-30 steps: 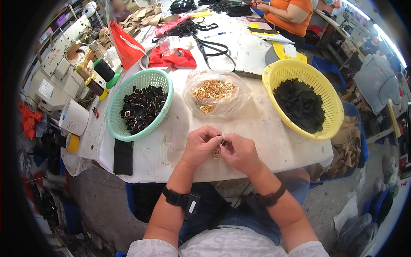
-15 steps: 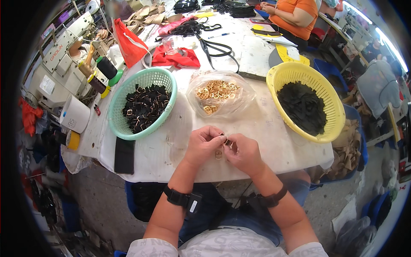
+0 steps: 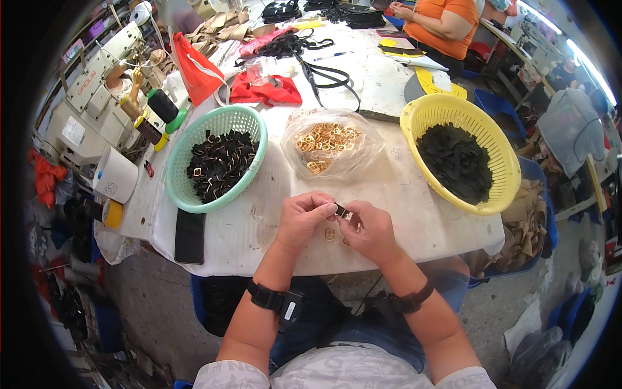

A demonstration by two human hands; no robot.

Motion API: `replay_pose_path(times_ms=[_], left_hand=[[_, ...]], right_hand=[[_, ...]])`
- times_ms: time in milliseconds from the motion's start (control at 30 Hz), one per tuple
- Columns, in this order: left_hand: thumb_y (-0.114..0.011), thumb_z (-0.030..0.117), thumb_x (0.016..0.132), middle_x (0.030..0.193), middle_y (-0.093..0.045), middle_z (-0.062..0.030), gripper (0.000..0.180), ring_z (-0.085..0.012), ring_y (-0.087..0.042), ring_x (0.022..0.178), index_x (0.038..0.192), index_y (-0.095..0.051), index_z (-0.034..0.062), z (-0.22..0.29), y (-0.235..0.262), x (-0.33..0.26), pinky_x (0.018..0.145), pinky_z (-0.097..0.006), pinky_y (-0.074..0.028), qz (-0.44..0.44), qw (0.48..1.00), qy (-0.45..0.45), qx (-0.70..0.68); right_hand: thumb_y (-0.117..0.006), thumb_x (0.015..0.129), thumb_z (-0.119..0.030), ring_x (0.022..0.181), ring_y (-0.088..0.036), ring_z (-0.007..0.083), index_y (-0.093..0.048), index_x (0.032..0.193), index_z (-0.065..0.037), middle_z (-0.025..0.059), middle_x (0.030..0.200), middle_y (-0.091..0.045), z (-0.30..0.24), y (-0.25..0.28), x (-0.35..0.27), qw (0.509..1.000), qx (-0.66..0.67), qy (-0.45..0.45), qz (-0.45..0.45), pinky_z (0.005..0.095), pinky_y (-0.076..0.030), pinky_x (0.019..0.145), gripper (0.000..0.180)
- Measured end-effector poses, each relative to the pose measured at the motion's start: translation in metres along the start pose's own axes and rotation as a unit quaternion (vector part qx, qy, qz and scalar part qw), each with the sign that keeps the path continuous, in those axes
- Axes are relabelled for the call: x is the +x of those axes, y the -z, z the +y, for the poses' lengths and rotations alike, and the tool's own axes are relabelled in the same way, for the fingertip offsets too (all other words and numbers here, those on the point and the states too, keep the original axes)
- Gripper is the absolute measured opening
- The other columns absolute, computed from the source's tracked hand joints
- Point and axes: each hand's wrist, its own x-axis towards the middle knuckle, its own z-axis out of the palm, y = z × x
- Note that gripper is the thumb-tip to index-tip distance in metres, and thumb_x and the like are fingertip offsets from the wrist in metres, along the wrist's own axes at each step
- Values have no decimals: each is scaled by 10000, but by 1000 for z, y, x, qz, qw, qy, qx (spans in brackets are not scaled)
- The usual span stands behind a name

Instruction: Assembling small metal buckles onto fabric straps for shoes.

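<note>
My left hand (image 3: pixel 303 219) pinches one end of a short black fabric strip (image 3: pixel 341 211) above the near part of the table. On its other side my right hand (image 3: pixel 372 230) pinches the same strip, where a bit of gold-coloured metal shows at the fingertips. Fingers hide most of that metal piece. Just below the hands, a few loose gold buckles (image 3: pixel 330 234) lie on the tabletop. Beyond them sits a clear plastic bag (image 3: pixel 369 152) full of gold buckles. A green basket (image 3: pixel 178 185) to the left holds black strips fitted with buckles; a yellow basket (image 3: pixel 508 185) to the right holds plain black strips.
A dark phone (image 3: pixel 189 236) lies at the table's left front. Thread spools (image 3: pixel 162 106) and a sewing machine (image 3: pixel 87 123) stand at left. Red cloth (image 3: pixel 272 93) and black straps (image 3: pixel 327 78) lie farther back. Across the table is a person in orange (image 3: pixel 444 26).
The black strip between my fingertips has turned and shows more of its length. My hands have barely moved, and both keep their pinch.
</note>
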Motion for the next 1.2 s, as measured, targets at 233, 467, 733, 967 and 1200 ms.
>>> replay_pose_path(times_ms=[233,467,733,967,1200], left_hand=[[-697,-4,802,883,-638,-93,48,-133,-614,726,813,-683,-49,2,-2,0,669,-247,-515,13,1000,3,-1],[-674,-43,795,875,-641,-75,53,-96,-594,706,752,-649,-23,-2,-7,1,643,-223,-501,49,997,-9,59],[-663,-51,800,903,-632,-86,79,-88,-594,680,771,-611,1,-4,-3,2,616,-209,-504,84,996,-3,13],[-665,-56,802,914,-626,-95,82,-95,-601,682,774,-610,-1,-7,-1,3,619,-215,-512,82,997,-4,-8],[-675,-48,808,909,-630,-97,84,-103,-608,690,821,-604,-5,-8,-1,2,637,-227,-520,53,998,-25,1]], right_hand=[[-728,714,-2,505,-598,191,-570,915,-38,89,679,-609,1,-2,0,1000,-1,9,4,298,-484,472,258],[-724,718,-10,514,-601,193,-568,936,-40,85,696,-617,5,-3,-1,1000,-8,14,-11,297,-488,478,270],[-698,704,30,517,-587,164,-566,916,-22,102,817,-605,-2,4,2,999,23,-31,-11,286,-480,473,255],[-677,715,29,541,-598,214,-571,863,-25,104,828,-594,-1,2,4,1000,4,5,-15,316,-488,489,190],[-664,721,32,615,-612,287,-565,855,-35,108,811,-614,2,1,3,999,-19,34,-13,353,-492,527,180]])
